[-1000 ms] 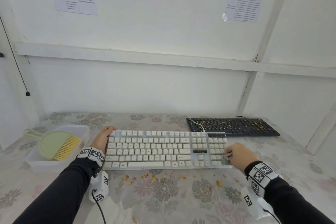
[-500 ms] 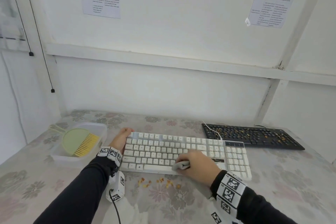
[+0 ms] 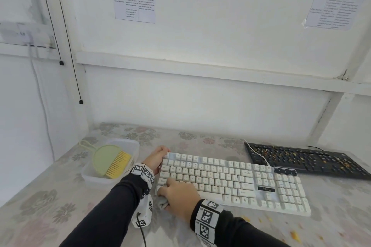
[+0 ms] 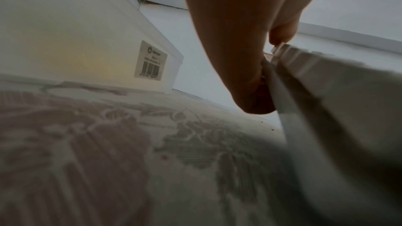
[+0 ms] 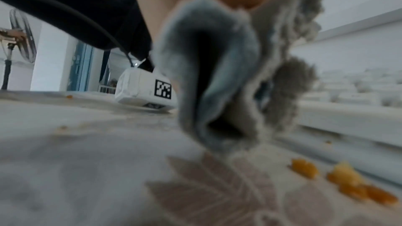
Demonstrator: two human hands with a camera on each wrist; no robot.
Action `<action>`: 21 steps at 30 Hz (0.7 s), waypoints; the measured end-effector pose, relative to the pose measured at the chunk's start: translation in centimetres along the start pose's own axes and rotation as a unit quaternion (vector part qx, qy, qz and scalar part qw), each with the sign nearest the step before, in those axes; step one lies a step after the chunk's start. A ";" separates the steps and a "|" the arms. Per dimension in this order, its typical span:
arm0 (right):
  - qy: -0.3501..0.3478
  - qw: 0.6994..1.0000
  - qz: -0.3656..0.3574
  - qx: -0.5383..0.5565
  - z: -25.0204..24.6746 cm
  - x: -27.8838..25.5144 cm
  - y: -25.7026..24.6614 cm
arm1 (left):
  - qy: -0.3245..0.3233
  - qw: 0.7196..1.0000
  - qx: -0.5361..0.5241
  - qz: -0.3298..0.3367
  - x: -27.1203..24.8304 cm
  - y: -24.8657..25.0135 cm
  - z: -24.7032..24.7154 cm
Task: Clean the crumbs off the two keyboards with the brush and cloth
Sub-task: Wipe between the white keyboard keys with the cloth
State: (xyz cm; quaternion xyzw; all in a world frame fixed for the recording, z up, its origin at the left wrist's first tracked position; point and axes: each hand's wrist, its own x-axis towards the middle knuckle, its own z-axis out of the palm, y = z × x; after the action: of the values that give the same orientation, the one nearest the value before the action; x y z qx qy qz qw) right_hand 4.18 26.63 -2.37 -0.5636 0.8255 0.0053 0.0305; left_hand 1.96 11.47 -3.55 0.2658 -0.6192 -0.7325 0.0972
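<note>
A white keyboard lies in front of me on the flowered tablecloth. My left hand grips its far left corner, thumb on the edge. My right hand holds a grey cloth bunched under the palm at the keyboard's near left corner; the cloth hangs down to the table in the right wrist view. A black keyboard strewn with orange crumbs lies at the back right. The green brush with yellow bristles rests in a clear tub on the left.
Orange crumbs lie on the tablecloth along the white keyboard's front edge, and more crumbs to the right. White walls close off the back and both sides. The white keyboard's cable runs across the black keyboard.
My right hand with the cloth has swept left along the white keyboard's front rows, from the right end to the left corner. The left hand kept its hold. The head turned left.
</note>
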 end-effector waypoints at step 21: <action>-0.095 0.983 0.148 -0.051 -0.9 -4.2 3.6 | -0.003 1.000 -0.023 0.012 0.5 0.0 0.0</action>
State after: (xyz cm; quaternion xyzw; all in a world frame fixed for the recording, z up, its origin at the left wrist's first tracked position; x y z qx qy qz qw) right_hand 2.28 31.83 -1.36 -0.4331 0.8917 0.1053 0.0794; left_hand 1.53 11.21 -3.73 0.2532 -0.6058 -0.7462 0.1102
